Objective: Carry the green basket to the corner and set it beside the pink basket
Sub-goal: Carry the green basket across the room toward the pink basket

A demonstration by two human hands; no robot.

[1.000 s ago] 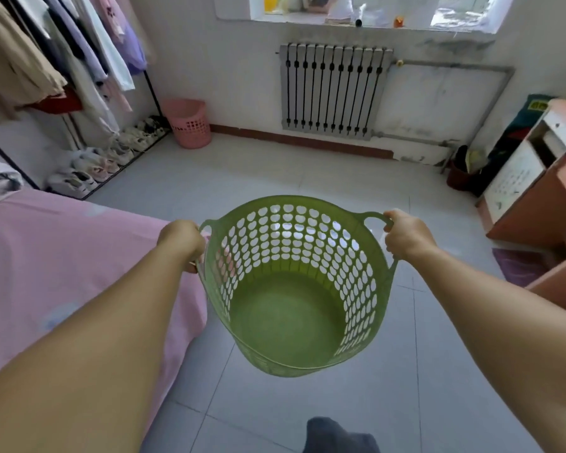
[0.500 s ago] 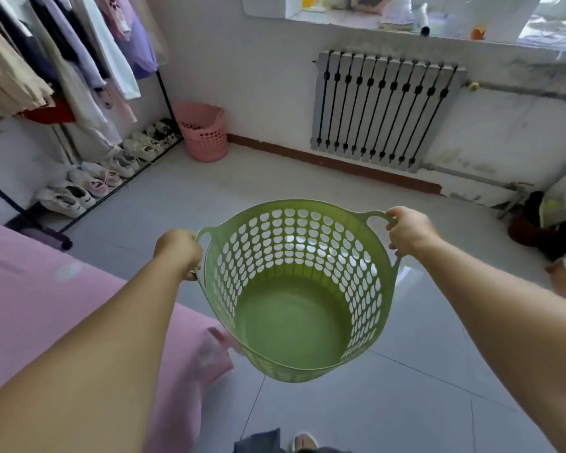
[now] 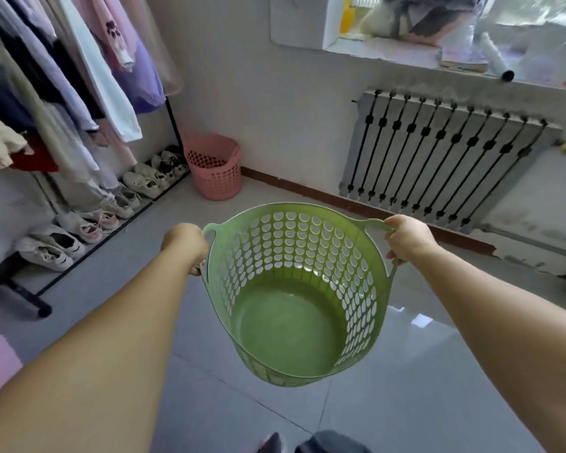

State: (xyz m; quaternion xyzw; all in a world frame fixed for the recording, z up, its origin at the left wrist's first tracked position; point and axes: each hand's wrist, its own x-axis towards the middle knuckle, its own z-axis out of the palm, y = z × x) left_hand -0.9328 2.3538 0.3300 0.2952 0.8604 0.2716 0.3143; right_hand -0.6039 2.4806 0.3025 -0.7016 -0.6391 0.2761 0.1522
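Closer now, the pink basket (image 3: 213, 166) stands in the corner ahead. I hold the green basket (image 3: 296, 289) above the floor, left hand (image 3: 185, 246) and right hand (image 3: 407, 238) each closed round a handle. Transport step; next I advance, then lower it alongside.

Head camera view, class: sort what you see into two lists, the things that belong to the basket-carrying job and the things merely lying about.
Part of the job:
green basket, held clear of the floor
left hand and right hand, one on each handle
pink basket, in the corner

Just lying about:
shoes
hanging clothes
radiator
windowsill clutter
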